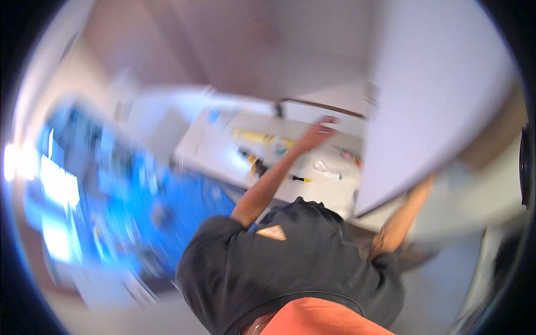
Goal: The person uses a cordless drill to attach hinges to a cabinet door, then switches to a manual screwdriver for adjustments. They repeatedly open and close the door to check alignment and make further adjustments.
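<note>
Hands: two, bare. Left hand, raised over the far part of the worktop, blurred; whether clenched, loose or grasping something cannot be told. Right hand, hidden past the lower edge of a pale panel; only the right forearm shows, so its grip cannot be told.

Items, left to right:
- Blue expanse, blurred.
- Yellow strip, long, lying toward the far side of the worktop, running toward the left arm.
- Power tool, yellow and black, lying just left of that arm.
- Teal item, small, beside the strip.
- Slim tool, yellow and black, right of the arm.
- White item, loop-shaped, near the slim tool.
- Red item, small, beside the panel.
- Pale panel, large, tilted, covering the right side.
</note>
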The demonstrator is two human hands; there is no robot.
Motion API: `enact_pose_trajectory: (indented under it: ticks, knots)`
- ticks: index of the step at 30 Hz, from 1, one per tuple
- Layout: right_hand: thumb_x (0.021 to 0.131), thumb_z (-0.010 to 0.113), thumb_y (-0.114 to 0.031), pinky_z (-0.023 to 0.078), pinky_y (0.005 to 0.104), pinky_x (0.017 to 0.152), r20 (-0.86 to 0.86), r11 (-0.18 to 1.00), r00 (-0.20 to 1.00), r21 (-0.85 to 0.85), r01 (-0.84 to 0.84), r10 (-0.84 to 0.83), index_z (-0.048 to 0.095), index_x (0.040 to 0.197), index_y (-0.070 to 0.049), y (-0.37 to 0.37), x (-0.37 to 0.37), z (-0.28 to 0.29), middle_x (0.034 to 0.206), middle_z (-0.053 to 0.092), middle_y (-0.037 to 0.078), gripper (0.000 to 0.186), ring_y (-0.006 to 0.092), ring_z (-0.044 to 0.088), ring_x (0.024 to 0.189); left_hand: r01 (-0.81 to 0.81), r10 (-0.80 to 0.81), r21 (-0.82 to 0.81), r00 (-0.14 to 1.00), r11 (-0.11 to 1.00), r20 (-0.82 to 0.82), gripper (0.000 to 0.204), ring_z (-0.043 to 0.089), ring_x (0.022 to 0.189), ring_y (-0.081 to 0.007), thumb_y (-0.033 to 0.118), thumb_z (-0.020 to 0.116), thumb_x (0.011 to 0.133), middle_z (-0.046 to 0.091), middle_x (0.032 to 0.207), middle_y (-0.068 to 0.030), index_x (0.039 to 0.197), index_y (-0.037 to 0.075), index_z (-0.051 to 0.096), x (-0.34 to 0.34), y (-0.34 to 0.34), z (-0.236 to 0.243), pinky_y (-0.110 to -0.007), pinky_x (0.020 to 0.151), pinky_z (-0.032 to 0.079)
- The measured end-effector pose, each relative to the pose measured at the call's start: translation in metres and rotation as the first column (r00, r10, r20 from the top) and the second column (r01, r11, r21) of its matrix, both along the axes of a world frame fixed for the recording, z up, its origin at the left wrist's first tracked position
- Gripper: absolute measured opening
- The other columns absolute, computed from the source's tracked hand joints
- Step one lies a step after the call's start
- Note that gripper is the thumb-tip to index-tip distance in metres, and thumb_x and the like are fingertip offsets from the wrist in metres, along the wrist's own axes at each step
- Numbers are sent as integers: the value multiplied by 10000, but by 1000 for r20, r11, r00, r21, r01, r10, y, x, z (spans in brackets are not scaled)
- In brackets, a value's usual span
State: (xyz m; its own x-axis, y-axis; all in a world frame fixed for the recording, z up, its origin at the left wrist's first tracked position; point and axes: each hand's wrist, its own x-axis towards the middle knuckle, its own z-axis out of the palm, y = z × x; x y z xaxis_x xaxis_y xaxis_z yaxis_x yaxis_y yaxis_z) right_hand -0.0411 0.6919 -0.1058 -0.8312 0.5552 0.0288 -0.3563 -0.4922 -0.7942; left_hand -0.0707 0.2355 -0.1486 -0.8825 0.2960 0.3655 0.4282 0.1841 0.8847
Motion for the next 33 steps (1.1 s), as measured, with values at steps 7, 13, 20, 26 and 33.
enact_pose_trajectory:
  ticks: [7, 13, 20, 26, 33]
  knots:
    - [1029, 482, -229, 474, 411, 1062, 318, 865, 933, 404, -297, 172, 568, 1358, -13, -112, -44, -50, 1430, 511, 177, 402, 285, 510, 1294, -291, 282, 192, 957, 937, 71, 457, 702, 1016, -270, 169, 679, 910, 613, 1275, -155, 1311, -3, 542, 84, -29, 19, -385, 849, 570]
    - [1019, 514, -248, 490, 400, 1016, 622, 630, 703, 401, -665, 347, 564, 1351, -11, -200, -28, -144, 1388, 537, 170, 410, 270, 540, 1236, -551, 467, 223, 818, 804, 337, 440, 699, 978, -279, 190, 680, 903, 634, 1236, -171, 1281, -5, 567, 127, -70, -63, -397, 840, 561]
    - [1008, 550, -271, 509, 386, 963, 872, 248, 282, 193, -949, 401, 559, 1342, -9, -282, 35, -246, 1338, 569, 163, 425, 253, 575, 1168, -577, 461, 212, 783, 789, 417, 465, 696, 960, -256, 215, 715, 892, 659, 1229, -144, 1286, 9, 579, 166, -114, -140, -385, 843, 561]
    - [998, 582, -290, 525, 374, 917, 962, 88, 56, 34, -996, 266, 555, 1335, -7, -299, 95, -294, 1296, 595, 157, 441, 238, 605, 1110, -654, 462, 122, 642, 747, 613, 439, 661, 1075, -247, 258, 692, 915, 649, 1241, -142, 1283, 36, 600, 243, -192, -168, -373, 935, 526]
    - [990, 616, -285, 518, 344, 920, 961, -321, -86, 3, -947, 263, 528, 1345, 6, -481, 84, -287, 1301, 592, 144, 467, 216, 617, 1098, -929, 734, -130, 183, 347, 654, 400, 661, 1052, -216, 224, 673, 936, 661, 1213, -119, 1287, 45, 604, 359, -337, -191, -357, 957, 509]
